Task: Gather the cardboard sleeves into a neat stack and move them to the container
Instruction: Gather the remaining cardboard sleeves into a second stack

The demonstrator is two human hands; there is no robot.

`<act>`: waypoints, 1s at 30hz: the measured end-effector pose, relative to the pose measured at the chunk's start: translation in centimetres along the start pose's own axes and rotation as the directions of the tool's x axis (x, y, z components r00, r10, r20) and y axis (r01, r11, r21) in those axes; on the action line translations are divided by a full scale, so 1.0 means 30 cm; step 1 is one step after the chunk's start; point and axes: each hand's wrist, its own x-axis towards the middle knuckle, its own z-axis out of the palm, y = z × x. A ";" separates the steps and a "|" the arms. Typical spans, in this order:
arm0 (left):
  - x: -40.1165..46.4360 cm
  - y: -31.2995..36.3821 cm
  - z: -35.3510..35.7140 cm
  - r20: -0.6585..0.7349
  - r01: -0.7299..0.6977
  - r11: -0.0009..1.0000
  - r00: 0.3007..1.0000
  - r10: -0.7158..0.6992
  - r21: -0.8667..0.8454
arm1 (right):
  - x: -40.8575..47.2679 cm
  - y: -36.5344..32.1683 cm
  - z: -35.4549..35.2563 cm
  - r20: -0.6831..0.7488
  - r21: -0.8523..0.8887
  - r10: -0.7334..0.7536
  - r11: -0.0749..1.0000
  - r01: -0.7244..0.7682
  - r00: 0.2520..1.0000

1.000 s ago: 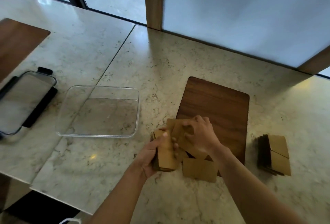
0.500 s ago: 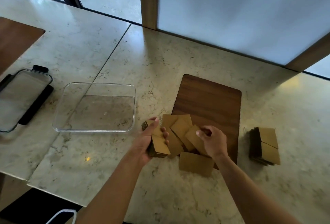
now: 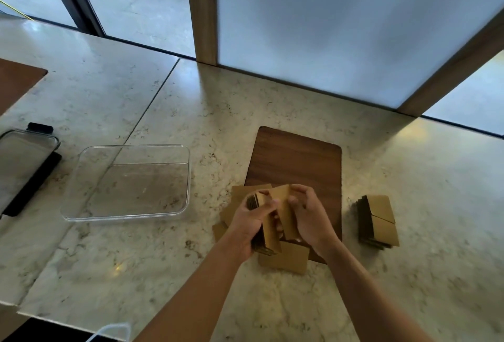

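My left hand (image 3: 246,221) grips a small stack of brown cardboard sleeves (image 3: 268,235) held on edge above the counter. My right hand (image 3: 311,216) holds one more sleeve (image 3: 285,205) against the right side of that stack. Loose sleeves lie under both hands: one flat sleeve (image 3: 285,258) at the near edge, others (image 3: 237,197) fanned to the left. A separate neat stack of sleeves (image 3: 377,221) rests on the counter to the right. The clear plastic container (image 3: 128,182) stands empty on the left.
A dark wooden board (image 3: 297,161) lies under the loose sleeves. The container's lid (image 3: 23,167) with black clips sits at the far left. Another wooden board (image 3: 16,80) shows at the left edge. The marble counter (image 3: 436,273) ends near my body.
My right hand picked a loose sleeve off the pile and brought it left to the stack in my left hand. The two hands are now together.
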 end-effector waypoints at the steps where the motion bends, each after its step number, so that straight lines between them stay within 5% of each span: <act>1: 0.003 -0.004 0.003 -0.033 -0.014 1.000 0.999 0.014 0.011 | -0.014 0.004 0.005 0.086 0.027 -0.010 1.000 0.008 0.996; 4: 0.010 -0.010 -0.008 -0.104 -0.071 0.997 0.992 0.069 -0.013 | -0.048 0.023 0.001 0.180 0.134 -0.067 0.990 0.043 0.981; 9: -0.004 -0.024 -0.020 -0.065 -0.059 0.994 0.996 0.053 -0.095 | -0.084 0.026 0.036 -0.200 0.144 0.030 0.990 -0.001 0.979; 13: 0.006 -0.049 -0.042 -0.182 0.012 0.998 0.983 0.000 0.066 | -0.097 0.073 0.138 -0.022 -0.073 -0.053 0.996 0.051 0.998; 17: -0.002 -0.048 -0.106 -0.136 0.016 0.989 0.990 -0.036 -0.147 | 0.009 0.082 0.110 -0.402 -0.301 -0.137 0.954 0.011 0.905; 21: -0.034 -0.022 -0.165 -0.071 -0.001 0.970 0.997 -0.017 -0.242 | 0.080 0.087 0.101 -0.004 -0.710 -0.213 0.689 0.147 0.977; 24: -0.033 -0.002 -0.195 -0.094 -0.012 0.953 0.995 -0.017 -0.302 | 0.086 0.125 0.109 0.067 -0.847 -0.131 0.517 0.126 0.989; 30: -0.010 0.019 -0.203 -0.188 -0.060 0.973 0.982 0.017 -0.224 | 0.072 0.163 0.028 -0.105 -0.465 -0.041 0.885 -0.013 0.994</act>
